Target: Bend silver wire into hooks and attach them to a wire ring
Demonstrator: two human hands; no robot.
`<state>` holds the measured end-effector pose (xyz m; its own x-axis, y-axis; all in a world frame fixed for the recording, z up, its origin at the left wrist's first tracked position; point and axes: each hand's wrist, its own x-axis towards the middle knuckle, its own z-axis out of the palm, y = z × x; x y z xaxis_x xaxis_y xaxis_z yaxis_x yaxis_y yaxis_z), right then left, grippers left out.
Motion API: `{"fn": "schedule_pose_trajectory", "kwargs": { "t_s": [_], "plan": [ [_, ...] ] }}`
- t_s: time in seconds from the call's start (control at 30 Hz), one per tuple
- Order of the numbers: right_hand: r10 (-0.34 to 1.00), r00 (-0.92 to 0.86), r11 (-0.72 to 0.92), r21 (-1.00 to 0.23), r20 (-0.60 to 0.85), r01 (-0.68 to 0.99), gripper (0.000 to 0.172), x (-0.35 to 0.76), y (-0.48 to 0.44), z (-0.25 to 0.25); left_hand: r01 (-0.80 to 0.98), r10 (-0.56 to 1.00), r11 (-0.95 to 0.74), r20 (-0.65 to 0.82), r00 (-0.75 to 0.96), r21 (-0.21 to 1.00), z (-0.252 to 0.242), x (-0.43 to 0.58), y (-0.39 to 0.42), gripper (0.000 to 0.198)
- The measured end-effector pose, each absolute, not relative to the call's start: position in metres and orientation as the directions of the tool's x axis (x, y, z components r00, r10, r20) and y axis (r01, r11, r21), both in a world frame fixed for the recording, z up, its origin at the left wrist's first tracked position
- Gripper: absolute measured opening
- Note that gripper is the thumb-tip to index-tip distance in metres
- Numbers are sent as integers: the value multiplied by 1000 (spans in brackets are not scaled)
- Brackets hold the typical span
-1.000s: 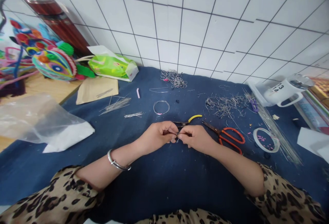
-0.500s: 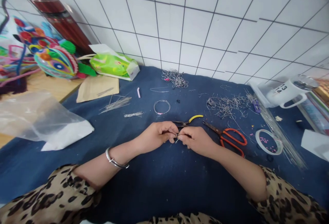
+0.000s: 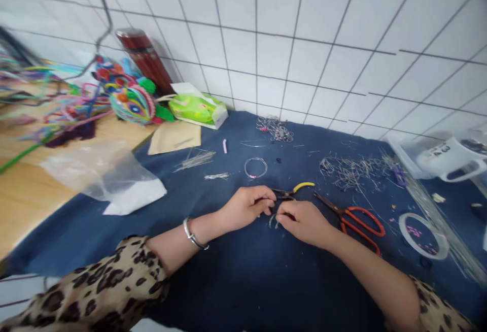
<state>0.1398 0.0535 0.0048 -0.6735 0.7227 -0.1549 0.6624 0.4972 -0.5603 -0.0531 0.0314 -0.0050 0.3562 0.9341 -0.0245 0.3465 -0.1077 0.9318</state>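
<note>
Over the dark blue cloth (image 3: 228, 271), my left hand (image 3: 245, 207) is closed, thumb against fingers; whatever lies in that pinch is too small to make out. My right hand (image 3: 302, 220) faces it a short gap away, pinching a thin, curved piece of silvery wire (image 3: 272, 220) that dangles from its fingertips. Just beyond both hands lie pliers with a yellow handle (image 3: 303, 187), partly hidden behind my left fingers. Scissors with orange-red handles (image 3: 363, 220) rest to the right of my right hand. Behind my left hand sits a wire ring (image 3: 255, 168) with a pink spot.
Tangled wire (image 3: 348, 169) lies right of centre, another tangle (image 3: 276, 129) near the wall. A round dish of pink beads (image 3: 424, 235) and a white mug (image 3: 451, 159) stand right. Leftward are wire bundles (image 3: 196, 160), a plastic bag (image 3: 110, 169), a green tissue pack (image 3: 198, 108) and a red thermos (image 3: 146, 60).
The view has swung left, so things appear farther right. My hands, nearly touching before, have moved slightly apart, and the curved wire now shows at my right fingertips.
</note>
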Motion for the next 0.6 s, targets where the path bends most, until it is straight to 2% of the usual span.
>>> {"fn": "schedule_pose_trajectory", "kwargs": {
  "t_s": [0.1,0.23,0.37,0.47,0.6],
  "plan": [
    [685,-716,592,-468,-137,656,16,138,50,7,450,938,-253,104,330,856,-3,-52,30,17],
    [660,-748,700,-310,-64,644,14,134,41,6,591,898,-419,215,385,689,3,-49,27,20],
    [663,-746,714,-251,-55,653,13,133,34,6,718,844,-527,180,505,456,24,-67,33,19],
    [668,-742,708,-254,-59,659,7,134,33,8,849,889,-455,79,451,271,46,-108,43,16],
    [655,-754,717,-271,-53,642,7,136,34,7,981,986,-162,50,158,104,60,-173,54,18]
  ]
}}
